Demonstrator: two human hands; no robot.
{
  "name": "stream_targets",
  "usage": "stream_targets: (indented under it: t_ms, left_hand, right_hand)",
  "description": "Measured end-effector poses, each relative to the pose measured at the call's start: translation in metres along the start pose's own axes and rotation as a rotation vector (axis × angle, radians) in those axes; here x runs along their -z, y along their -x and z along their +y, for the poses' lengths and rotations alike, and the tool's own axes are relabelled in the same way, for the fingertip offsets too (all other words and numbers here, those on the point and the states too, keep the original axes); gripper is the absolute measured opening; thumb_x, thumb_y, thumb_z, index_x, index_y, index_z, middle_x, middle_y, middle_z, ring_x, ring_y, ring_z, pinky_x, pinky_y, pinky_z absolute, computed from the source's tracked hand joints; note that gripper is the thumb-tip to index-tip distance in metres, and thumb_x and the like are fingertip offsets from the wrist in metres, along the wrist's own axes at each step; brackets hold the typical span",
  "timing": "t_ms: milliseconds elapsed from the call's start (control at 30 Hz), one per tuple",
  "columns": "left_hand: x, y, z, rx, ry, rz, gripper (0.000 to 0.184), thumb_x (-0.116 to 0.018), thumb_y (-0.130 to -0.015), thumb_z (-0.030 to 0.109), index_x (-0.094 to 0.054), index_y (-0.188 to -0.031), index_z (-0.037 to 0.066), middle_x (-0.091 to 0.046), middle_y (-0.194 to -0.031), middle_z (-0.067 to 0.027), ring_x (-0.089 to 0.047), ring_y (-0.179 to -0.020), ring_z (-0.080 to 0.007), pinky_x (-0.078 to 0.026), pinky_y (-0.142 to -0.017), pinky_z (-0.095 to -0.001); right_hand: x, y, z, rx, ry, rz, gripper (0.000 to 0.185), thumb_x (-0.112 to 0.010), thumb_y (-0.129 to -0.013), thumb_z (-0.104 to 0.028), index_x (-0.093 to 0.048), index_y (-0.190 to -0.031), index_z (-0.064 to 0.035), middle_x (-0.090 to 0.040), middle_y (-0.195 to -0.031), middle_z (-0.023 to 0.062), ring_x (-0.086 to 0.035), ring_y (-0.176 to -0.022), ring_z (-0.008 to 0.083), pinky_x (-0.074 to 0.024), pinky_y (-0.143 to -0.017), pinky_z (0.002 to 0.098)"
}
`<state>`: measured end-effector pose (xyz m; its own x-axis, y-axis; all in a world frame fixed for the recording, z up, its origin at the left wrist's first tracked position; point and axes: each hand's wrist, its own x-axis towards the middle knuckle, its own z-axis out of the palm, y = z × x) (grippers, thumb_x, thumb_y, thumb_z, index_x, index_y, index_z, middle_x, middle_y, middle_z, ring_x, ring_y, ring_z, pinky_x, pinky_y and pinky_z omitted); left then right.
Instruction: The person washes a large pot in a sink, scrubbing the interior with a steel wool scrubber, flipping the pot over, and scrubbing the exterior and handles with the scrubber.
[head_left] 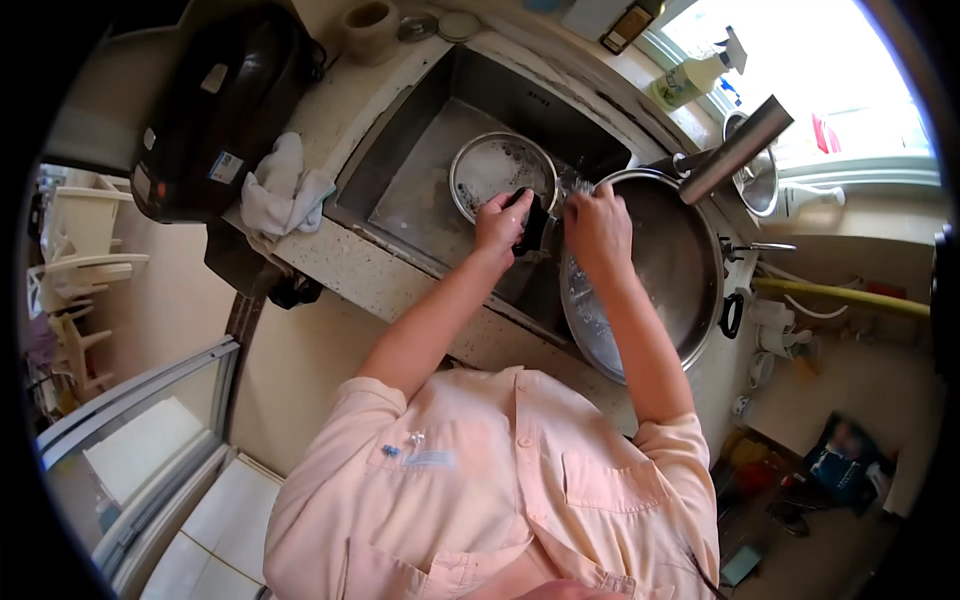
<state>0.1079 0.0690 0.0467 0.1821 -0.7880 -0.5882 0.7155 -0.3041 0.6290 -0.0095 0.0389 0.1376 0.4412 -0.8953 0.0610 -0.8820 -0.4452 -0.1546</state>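
A metal sink (420, 170) lies in front of me, with a round metal bowl (500, 165) of cloudy, bubbly water in its basin. My left hand (500, 225) is closed on a black-handled item (530, 225) beside the bowl's near right edge; its far part is unclear. To the right, my right hand (597, 225) has its fingers pressed together at the rim of a large round steel pan (670, 270). Water splashes between the two hands. Whatever the right fingers hold is too small to make out. The pan covers the sink's right part.
A thick metal spout (735, 150) reaches over the pan. A spray bottle (690, 80) stands on the windowsill. At the left, a white cloth (285, 190) lies on the counter near a large black appliance (225, 110). Mugs (770, 330) hang at the right.
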Motion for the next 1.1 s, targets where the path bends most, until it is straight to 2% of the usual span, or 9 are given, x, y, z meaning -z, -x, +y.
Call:
stream_targets:
  t_ms: [133, 200, 300, 433, 533, 600, 800, 1067, 1100]
  left_hand:
    - [0.000, -0.001, 0.000, 0.020, 0.023, -0.012, 0.017, -0.064, -0.080, 0.023, -0.056, -0.079, 0.008, -0.045, -0.058, 0.0059, -0.035, -0.044, -0.0025, -0.024, -0.037, -0.0201]
    - [-0.004, 0.003, 0.004, 0.010, 0.028, -0.013, 0.017, -0.063, -0.081, 0.024, -0.053, -0.079, 0.011, -0.040, -0.056, 0.0076, -0.031, -0.042, -0.0011, -0.021, -0.037, -0.0180]
    - [0.001, 0.002, 0.004, 0.038, -0.009, -0.016, 0.018, -0.065, -0.079, 0.020, -0.058, -0.080, 0.004, -0.051, -0.065, 0.0038, -0.043, -0.056, -0.0039, -0.035, -0.049, -0.0203]
    - [-0.002, 0.000, 0.001, 0.030, 0.012, 0.038, 0.020, -0.066, -0.079, 0.019, -0.059, -0.083, 0.001, -0.058, -0.074, -0.0003, -0.049, -0.064, -0.0070, -0.042, -0.058, -0.0228]
    - [0.001, -0.005, -0.004, 0.062, 0.061, 0.013, 0.021, -0.066, -0.079, 0.020, -0.059, -0.084, 0.001, -0.058, -0.074, -0.0001, -0.049, -0.065, -0.0065, -0.041, -0.059, -0.0230]
    - [0.000, -0.005, -0.003, 0.053, 0.043, 0.020, 0.021, -0.066, -0.079, 0.020, -0.059, -0.084, 0.001, -0.057, -0.074, 0.0004, -0.048, -0.066, -0.0064, -0.041, -0.060, -0.0234]
    - [-0.002, -0.012, -0.008, 0.045, 0.008, 0.023, 0.020, -0.065, -0.079, 0.020, -0.060, -0.083, 0.001, -0.057, -0.074, 0.0006, -0.047, -0.066, -0.0063, -0.040, -0.059, -0.0238]
    - [-0.002, -0.011, -0.008, 0.054, 0.033, 0.019, 0.020, -0.064, -0.080, 0.020, -0.060, -0.082, 0.001, -0.059, -0.077, -0.0007, -0.051, -0.070, -0.0072, -0.042, -0.065, -0.0232]
    - [-0.002, -0.011, -0.008, 0.017, -0.007, 0.024, 0.019, -0.064, -0.080, 0.021, -0.061, -0.084, 0.003, -0.054, -0.067, 0.0026, -0.046, -0.058, -0.0052, -0.039, -0.052, -0.0216]
  right_hand:
    - [-0.034, 0.040, -0.024, 0.124, 0.209, 0.086, 0.010, -0.056, -0.072, -0.009, -0.060, -0.081, -0.0060, -0.049, -0.090, 0.0138, -0.052, -0.078, 0.0308, -0.0477, -0.064, 0.0381]
    - [-0.040, 0.022, -0.023, 0.020, 0.195, 0.096, 0.008, -0.057, -0.064, -0.004, -0.059, -0.072, -0.0020, -0.049, -0.088, 0.0153, -0.053, -0.080, 0.0302, -0.0428, -0.069, 0.0353]
    - [-0.039, -0.016, -0.008, -0.019, 0.199, 0.095, 0.007, -0.056, -0.065, -0.004, -0.061, -0.068, -0.0006, -0.050, -0.088, 0.0144, -0.053, -0.079, 0.0298, -0.0449, -0.063, 0.0369]
    - [-0.010, 0.003, -0.016, -0.088, 0.042, 0.153, 0.014, -0.054, -0.076, -0.008, -0.063, -0.087, -0.0076, -0.050, -0.085, 0.0156, -0.052, -0.075, 0.0309, -0.0462, -0.062, 0.0387]
    - [-0.015, 0.049, -0.044, -0.039, 0.049, 0.073, 0.026, -0.054, -0.075, -0.007, -0.061, -0.100, -0.0096, -0.048, -0.085, 0.0141, -0.051, -0.075, 0.0293, -0.0456, -0.059, 0.0374]
    - [-0.042, 0.052, -0.040, -0.019, 0.261, 0.083, 0.026, -0.055, -0.071, -0.007, -0.061, -0.097, -0.0071, -0.049, -0.087, 0.0134, -0.051, -0.077, 0.0288, -0.0462, -0.059, 0.0366]
    - [-0.038, -0.006, -0.014, -0.045, 0.181, 0.143, 0.019, -0.054, -0.071, -0.007, -0.060, -0.088, -0.0057, -0.050, -0.085, 0.0108, -0.052, -0.077, 0.0291, -0.0471, -0.058, 0.0359]
    - [-0.039, 0.024, -0.037, -0.066, 0.257, 0.051, 0.022, -0.057, -0.068, -0.007, -0.064, -0.088, -0.0058, -0.050, -0.086, 0.0099, -0.052, -0.074, 0.0262, -0.0483, -0.058, 0.0323]
    - [-0.041, 0.009, -0.029, -0.082, 0.249, 0.052, 0.021, -0.057, -0.069, -0.007, -0.064, -0.088, -0.0057, -0.051, -0.087, 0.0106, -0.052, -0.075, 0.0269, -0.0480, -0.059, 0.0330]
